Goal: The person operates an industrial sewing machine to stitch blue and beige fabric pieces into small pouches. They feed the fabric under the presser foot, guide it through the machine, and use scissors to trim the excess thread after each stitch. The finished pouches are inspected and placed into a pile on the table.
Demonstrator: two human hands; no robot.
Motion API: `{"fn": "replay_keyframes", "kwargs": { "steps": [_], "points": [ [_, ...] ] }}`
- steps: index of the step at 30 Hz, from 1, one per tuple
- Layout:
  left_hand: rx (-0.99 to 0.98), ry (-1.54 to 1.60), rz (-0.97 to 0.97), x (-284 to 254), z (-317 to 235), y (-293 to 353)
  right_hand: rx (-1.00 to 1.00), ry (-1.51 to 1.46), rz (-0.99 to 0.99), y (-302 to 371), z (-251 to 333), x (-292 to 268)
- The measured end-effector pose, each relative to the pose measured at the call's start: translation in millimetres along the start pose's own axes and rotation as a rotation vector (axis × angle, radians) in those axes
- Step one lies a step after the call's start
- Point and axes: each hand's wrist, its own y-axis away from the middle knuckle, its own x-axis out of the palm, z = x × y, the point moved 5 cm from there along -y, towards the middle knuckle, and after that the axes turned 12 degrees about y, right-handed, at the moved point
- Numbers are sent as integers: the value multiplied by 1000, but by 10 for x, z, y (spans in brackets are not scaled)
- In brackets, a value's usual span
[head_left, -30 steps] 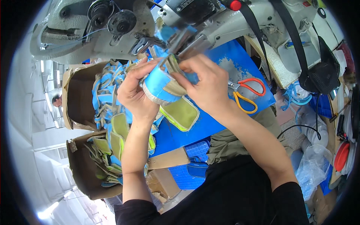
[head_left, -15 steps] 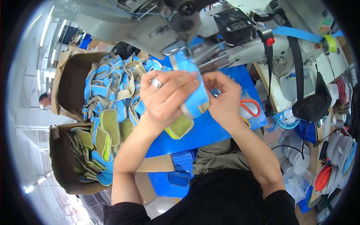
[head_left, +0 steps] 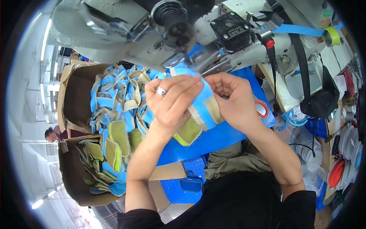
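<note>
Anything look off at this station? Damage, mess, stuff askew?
Minor things: the green pad on the blue table has loose threads along its near edge, so it looks frayed or untrimmed. The lower cardboard box has a ragged-looking upper-left corner. No clear damage on the blue-and-beige strip.

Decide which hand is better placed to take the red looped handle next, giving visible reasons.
Probably the right hand: the red looped handle lies just beside its wrist. The left hand is farther off and lies over the blue-and-beige strip.
</note>
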Motion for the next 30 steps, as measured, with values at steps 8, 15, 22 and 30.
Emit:
{"fn": "replay_keyframes", "kwargs": {
  "steps": [8, 15, 22, 30],
  "points": [
    [57, -52, -25, -14, -112, 66, 95, -64, 57, 145, -41, -14],
    [31, -37, 14, 0, -91, 49, 73, -110, 87, 276, -112, -33],
    [31, -80, 42, -50, -21, -36, 103, -111, 119, 170, -38, -12],
    [32, -73, -29, -35, -143, 31, -37, 30, 89, 97, 92, -65]
  ]
}}
